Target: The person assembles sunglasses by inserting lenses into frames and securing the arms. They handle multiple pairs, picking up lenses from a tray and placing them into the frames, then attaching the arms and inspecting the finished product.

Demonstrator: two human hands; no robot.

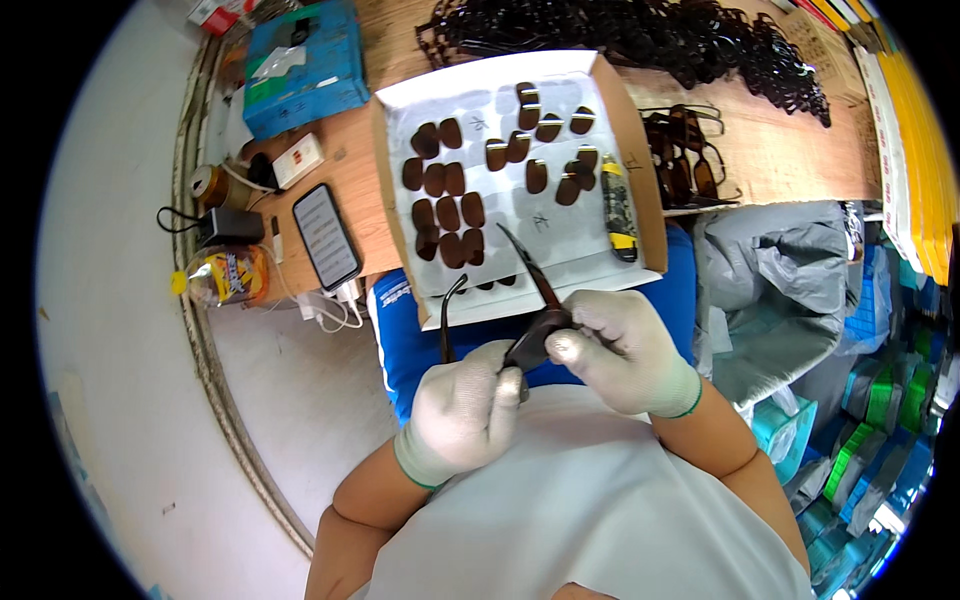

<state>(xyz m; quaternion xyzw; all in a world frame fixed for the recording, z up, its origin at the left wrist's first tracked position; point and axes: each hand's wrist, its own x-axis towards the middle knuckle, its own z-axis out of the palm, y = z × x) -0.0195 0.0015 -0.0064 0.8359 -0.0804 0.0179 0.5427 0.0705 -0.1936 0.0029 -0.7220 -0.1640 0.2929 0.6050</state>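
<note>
And here the left hand (458, 408) and right hand (628, 352) are clamped on the glasses (530, 346), probably light, stiff, scratchable—best taken edgewise.

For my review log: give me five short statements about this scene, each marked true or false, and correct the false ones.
1. The left hand and right hand both hold one dark pair of glasses. True.
2. A yellow-and-black object lies inside the open box, by its right wall. True.
3. The phone lies right of the box. False: it lies to the left.
4. The dark lenses form a single stack. False: they are spread out.
5. More dark glasses frames lie right of the box. True.
</note>
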